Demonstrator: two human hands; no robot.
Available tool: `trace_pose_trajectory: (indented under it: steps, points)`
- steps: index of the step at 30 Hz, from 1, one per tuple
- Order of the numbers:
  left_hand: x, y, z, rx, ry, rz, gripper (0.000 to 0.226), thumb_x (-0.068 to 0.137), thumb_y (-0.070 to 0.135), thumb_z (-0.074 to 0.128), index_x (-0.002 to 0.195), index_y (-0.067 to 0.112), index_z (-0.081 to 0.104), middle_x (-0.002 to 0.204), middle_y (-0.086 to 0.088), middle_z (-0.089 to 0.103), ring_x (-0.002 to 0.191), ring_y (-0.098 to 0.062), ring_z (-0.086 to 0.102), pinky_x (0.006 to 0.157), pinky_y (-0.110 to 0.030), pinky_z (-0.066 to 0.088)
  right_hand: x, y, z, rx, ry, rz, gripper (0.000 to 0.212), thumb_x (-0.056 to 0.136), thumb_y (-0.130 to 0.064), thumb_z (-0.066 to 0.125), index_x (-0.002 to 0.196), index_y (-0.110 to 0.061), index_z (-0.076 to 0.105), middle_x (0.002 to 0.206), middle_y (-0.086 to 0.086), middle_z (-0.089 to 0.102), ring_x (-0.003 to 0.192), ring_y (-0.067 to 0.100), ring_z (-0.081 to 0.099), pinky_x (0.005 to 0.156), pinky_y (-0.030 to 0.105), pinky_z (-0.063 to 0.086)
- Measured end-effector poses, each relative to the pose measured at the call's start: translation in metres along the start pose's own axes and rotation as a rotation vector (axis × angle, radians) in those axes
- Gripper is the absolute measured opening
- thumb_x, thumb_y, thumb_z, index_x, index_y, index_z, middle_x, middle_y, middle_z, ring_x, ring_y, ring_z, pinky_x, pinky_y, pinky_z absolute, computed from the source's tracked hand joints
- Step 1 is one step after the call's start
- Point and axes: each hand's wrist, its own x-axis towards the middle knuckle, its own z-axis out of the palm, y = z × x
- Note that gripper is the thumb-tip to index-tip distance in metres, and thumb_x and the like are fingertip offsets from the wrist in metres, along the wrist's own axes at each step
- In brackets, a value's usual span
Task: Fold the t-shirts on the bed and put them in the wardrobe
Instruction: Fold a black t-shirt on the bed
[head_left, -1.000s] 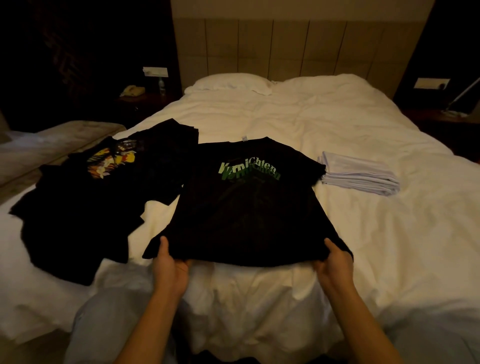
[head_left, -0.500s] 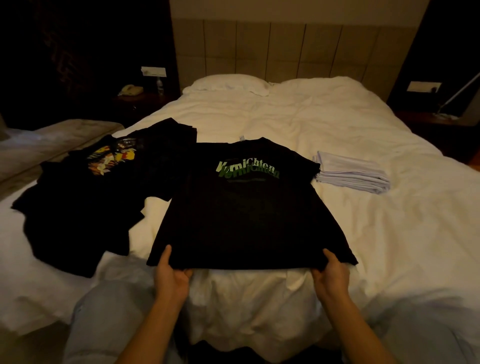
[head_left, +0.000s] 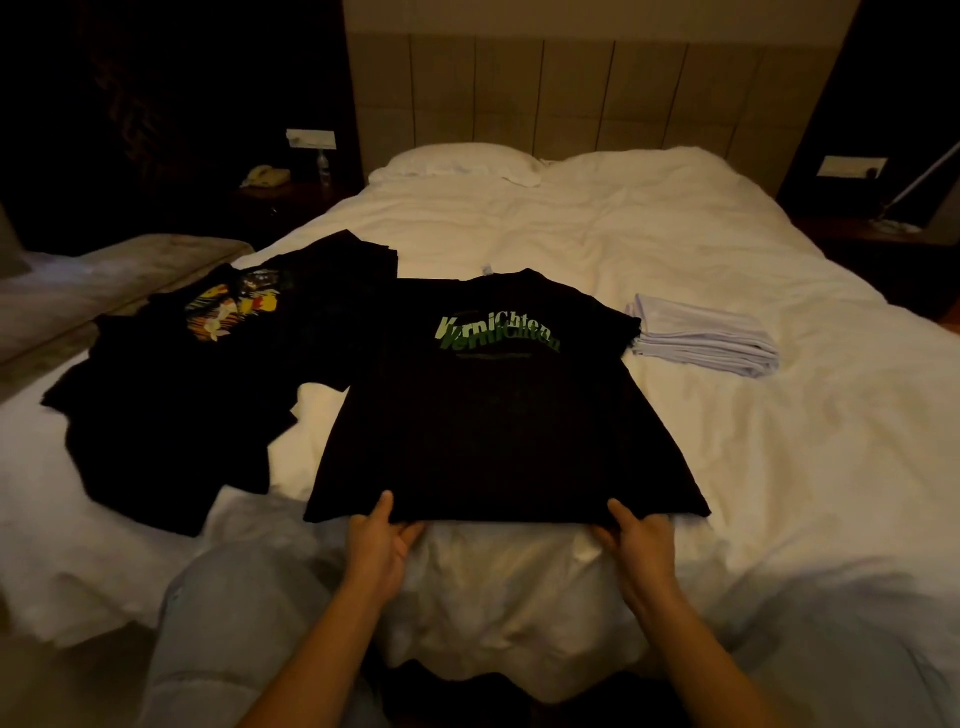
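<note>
We see the black t-shirt with green letters (head_left: 498, 415) lying flat in the middle of the white bed (head_left: 727, 441). The left hand (head_left: 379, 545) and the right hand (head_left: 641, 543) each pinch its near hem. At ten o'clock lies another black t-shirt (head_left: 182, 395), at two o'clock a folded white t-shirt (head_left: 706, 340).

A black t-shirt (head_left: 498, 415) with green and white lettering across the chest lies spread front-up on the white bed (head_left: 649, 249), collar at the far end, its near hem pinched at both corners. Left of it, more black t-shirts (head_left: 208, 384) lie rumpled and overlapping (one shows a yellow and orange print). To the right rests a neatly folded pale t-shirt (head_left: 706, 340), just beside the spread shirt's sleeve
</note>
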Motion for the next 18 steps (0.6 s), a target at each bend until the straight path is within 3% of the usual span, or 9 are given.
trace_pose_trajectory:
  steps: [3, 7, 9, 12, 15, 18]
  points:
    - [-0.005, -0.004, -0.003, 0.182, 0.032, -0.048, 0.026, 0.102, 0.012, 0.047, 0.127, 0.006, 0.047, 0.107, -0.018, 0.065, 0.082, -0.031, 0.066, 0.053, -0.032, 0.06, -0.001, 0.004, -0.002, -0.126, -0.005, 0.027, 0.005, 0.094, -0.01, 0.061, 0.091, -0.006, 0.06, 0.093, 0.019, 0.067, 0.084, 0.036, 0.069, 0.081, 0.05, 0.057]
    - [-0.025, -0.005, 0.007, 0.611, -0.007, -0.113, 0.037, 0.102, 0.024, 0.05, 0.093, -0.009, 0.063, 0.067, -0.019, 0.071, 0.055, -0.026, 0.07, 0.046, -0.03, 0.057, -0.018, -0.006, 0.004, -0.359, -0.103, -0.043, 0.024, 0.096, -0.019, 0.061, 0.083, 0.001, 0.068, 0.071, 0.015, 0.072, 0.069, 0.032, 0.071, 0.063, 0.037, 0.058]
    - [-0.037, -0.002, 0.021, 0.714, -0.06, -0.09, 0.04, 0.102, 0.023, 0.05, 0.081, -0.008, 0.065, 0.059, -0.016, 0.069, 0.049, -0.023, 0.068, 0.042, -0.027, 0.055, -0.029, -0.013, 0.007, -0.526, -0.181, -0.163, 0.027, 0.096, -0.021, 0.061, 0.075, -0.008, 0.071, 0.067, 0.008, 0.072, 0.071, 0.027, 0.072, 0.066, 0.037, 0.059]
    - [-0.048, 0.008, 0.051, 0.825, -0.182, 0.155, 0.033, 0.101, 0.021, 0.051, 0.082, 0.001, 0.068, 0.066, -0.011, 0.07, 0.061, -0.022, 0.07, 0.053, -0.025, 0.057, -0.038, -0.038, 0.013, -0.621, -0.189, -0.394, 0.02, 0.096, -0.021, 0.062, 0.079, -0.021, 0.072, 0.073, -0.002, 0.072, 0.07, 0.012, 0.07, 0.073, 0.033, 0.059]
    - [-0.046, 0.022, 0.082, 0.99, -0.306, 0.458, 0.024, 0.1, 0.025, 0.054, 0.082, 0.021, 0.069, 0.081, -0.002, 0.072, 0.079, -0.016, 0.07, 0.071, -0.026, 0.057, -0.037, -0.07, 0.023, -0.677, -0.117, -0.544, 0.013, 0.095, -0.023, 0.062, 0.099, -0.019, 0.074, 0.084, -0.01, 0.068, 0.078, 0.0, 0.061, 0.073, 0.015, 0.049]
    - [-0.029, 0.027, 0.117, 1.176, -0.393, 0.627, 0.021, 0.1, 0.032, 0.053, 0.101, 0.021, 0.071, 0.096, 0.002, 0.07, 0.09, -0.011, 0.065, 0.077, -0.021, 0.048, -0.009, -0.093, 0.035, -0.697, -0.087, -0.539, 0.029, 0.096, -0.026, 0.061, 0.12, -0.012, 0.068, 0.108, -0.001, 0.068, 0.098, 0.01, 0.061, 0.087, 0.021, 0.045]
